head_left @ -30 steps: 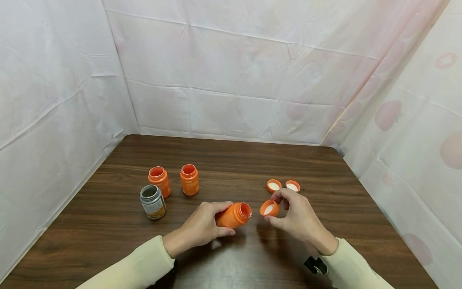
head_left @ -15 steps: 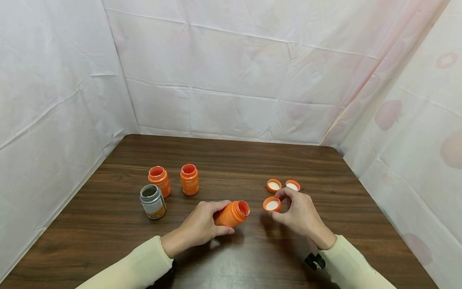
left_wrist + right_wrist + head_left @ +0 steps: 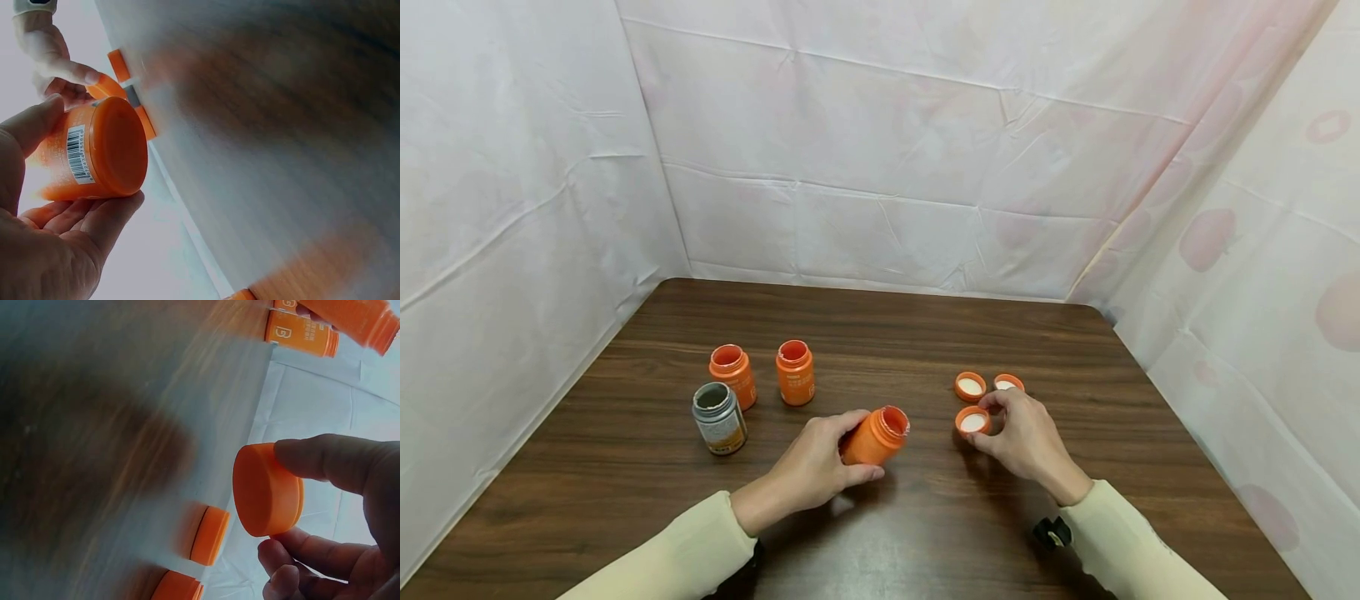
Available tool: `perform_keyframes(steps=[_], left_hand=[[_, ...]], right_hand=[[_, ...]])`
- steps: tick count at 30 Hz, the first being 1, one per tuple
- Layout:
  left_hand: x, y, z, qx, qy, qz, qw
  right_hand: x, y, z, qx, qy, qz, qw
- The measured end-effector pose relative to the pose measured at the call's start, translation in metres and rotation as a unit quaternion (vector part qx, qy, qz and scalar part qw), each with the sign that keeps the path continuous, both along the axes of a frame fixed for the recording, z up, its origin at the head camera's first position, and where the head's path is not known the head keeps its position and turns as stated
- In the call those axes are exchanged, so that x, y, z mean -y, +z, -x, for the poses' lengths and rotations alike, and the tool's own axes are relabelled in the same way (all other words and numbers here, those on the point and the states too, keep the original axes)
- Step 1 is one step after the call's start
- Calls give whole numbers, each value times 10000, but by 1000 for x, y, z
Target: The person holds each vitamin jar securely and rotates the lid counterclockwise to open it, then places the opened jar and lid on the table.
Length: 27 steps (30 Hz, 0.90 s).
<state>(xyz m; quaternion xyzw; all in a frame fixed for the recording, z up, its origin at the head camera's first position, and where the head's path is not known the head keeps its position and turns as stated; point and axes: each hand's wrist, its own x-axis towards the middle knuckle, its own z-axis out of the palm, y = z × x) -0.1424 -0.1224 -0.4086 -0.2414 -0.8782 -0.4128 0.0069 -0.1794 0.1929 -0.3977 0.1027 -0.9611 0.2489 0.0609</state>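
Observation:
My left hand (image 3: 816, 467) grips an orange bottle (image 3: 874, 438) round its body, tilted with the uncapped mouth to the upper right. In the left wrist view its flat base and a barcode label (image 3: 79, 154) show. Pinched by its rim between thumb and fingers of my right hand (image 3: 1030, 432) is an orange screw cap (image 3: 973, 422), white inside turned up. The right wrist view has this cap (image 3: 262, 490) held above the tabletop. Just beyond it lie two more orange caps, one (image 3: 970, 387) in full sight, the other (image 3: 1009, 382) partly covered by the right hand.
Two uncapped orange bottles, one at the left (image 3: 734, 377) and one beside it (image 3: 795, 374), stand on the dark wooden table (image 3: 880, 321). A grey uncapped bottle (image 3: 719, 419) stands in front of the left one. White sheeting (image 3: 880, 167) encloses the table's back and sides.
The right hand has moved the cap away from the bottle, to the right and toward the other caps, turning its inside upward. The left hand has drawn the bottle slightly left, its mouth tipped more upward.

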Motion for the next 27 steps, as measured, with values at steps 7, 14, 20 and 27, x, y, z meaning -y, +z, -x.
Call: perform_keyframes(steps=[7, 14, 20, 27], left_hand=[[1, -1, 1, -32, 65, -106, 9999], [2, -2, 1, 46, 124, -248, 9996], [3, -3, 1, 44, 229, -370, 9990], [4, -5, 1, -69, 380, -412, 9984]], right_hand=[[-1, -5, 3, 117, -38, -34, 9999], [-3, -9, 6, 124, -63, -181, 9997], [-5, -11, 7, 171, -54, -380, 9991], [-5, -14, 8, 161, 5, -527, 9985]])
